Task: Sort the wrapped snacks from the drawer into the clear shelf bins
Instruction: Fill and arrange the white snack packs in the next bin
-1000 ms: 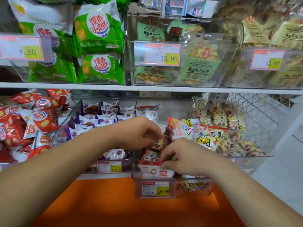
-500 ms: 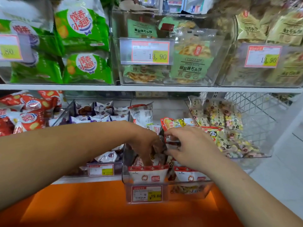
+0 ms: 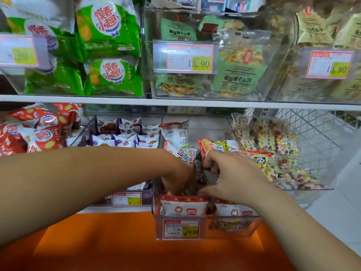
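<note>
Left hand [image 3: 176,179] and right hand [image 3: 232,178] among snack packets [image 3: 183,209] inside clear bin [image 3: 234,230]

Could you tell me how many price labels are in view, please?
5 red-bordered price labels: top left, top middle, top right; lower left, lower centre. Others may be hidden.

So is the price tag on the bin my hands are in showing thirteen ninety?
No, the price tag on the front of the clear bin, where the right hand grips a snack packet, reads 19.80.
</note>
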Tool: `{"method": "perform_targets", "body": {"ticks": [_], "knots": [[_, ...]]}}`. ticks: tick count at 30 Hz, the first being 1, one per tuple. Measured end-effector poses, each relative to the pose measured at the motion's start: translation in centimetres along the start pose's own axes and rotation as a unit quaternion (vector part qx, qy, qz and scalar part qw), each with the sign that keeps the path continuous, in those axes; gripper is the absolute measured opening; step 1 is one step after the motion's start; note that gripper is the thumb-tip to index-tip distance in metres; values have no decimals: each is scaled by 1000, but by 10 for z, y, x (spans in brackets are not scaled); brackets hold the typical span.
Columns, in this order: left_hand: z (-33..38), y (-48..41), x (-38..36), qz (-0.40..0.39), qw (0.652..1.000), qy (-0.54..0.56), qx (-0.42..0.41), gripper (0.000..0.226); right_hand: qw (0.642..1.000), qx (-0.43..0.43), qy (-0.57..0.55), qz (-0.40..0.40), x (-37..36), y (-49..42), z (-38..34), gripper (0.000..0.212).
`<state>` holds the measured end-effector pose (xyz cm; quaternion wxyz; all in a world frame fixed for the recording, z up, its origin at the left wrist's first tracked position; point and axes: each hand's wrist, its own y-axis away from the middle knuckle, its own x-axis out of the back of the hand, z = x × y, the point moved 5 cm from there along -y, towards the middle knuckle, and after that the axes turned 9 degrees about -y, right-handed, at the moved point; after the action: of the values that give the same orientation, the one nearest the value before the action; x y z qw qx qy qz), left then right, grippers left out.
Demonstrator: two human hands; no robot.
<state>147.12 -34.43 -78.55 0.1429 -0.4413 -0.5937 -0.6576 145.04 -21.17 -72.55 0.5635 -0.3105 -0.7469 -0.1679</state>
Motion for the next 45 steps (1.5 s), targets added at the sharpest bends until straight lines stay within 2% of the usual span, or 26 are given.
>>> {"method": "perform_targets", "body": {"ticks": [6,9,11,13,15,17,20,22,27,32,34,36,37,38,40,43,45], "knots": [[-7,-2,-2,19,998,64,-15,27,1000,3,-5,-2,-5,-1,7,68],[-6,-1,3,30,993,111,-12,42,1000,6,-15,-6,-3,0,6,58],[-7,-1,5,35,995,88,-13,49,1000,8,-21,-13,-1,0,5,53],[-6,-2,2,24,998,49,-12,43,1000,6,-19,-17,0,1,5,52],[-2,-5,-7,-23,1000,13,-12,43,1000,2,-17,-18,0,1,6,54],[-1,-8,-15,-54,998,-13,-8,51,1000,-3,-19,-15,1,1,6,56],[0,-10,-7,11,999,-8,-35,45,1000,-9,-25,-14,2,2,6,57],[-3,-7,0,27,998,-8,-48,39,1000,-8,-25,-14,2,3,5,57],[-25,13,25,56,997,45,-5,23,1000,-6,-13,-13,3,3,5,57],[-35,36,34,110,985,136,-4,42,1000,-10,-2,-27,4,1,-1,55],[-38,46,34,131,980,151,-9,37,999,-18,-17,-27,7,0,-2,48],[-45,54,33,176,970,167,-6,16,1000,-17,-18,-12,12,-1,-2,30],[-47,58,32,203,963,179,0,15,1000,-13,-14,2,14,-3,-3,19],[-50,61,30,228,955,191,7,24,1000,-7,-17,17,17,-4,-5,12],[-51,68,24,256,945,204,22,32,999,6,-48,18,15,-6,-9,19],[-47,77,14,235,951,201,30,22,997,2,-63,-49,0,-10,-17,38],[-44,81,6,185,962,199,23,13,996,10,-38,-77,-8,-12,-22,37]]}}
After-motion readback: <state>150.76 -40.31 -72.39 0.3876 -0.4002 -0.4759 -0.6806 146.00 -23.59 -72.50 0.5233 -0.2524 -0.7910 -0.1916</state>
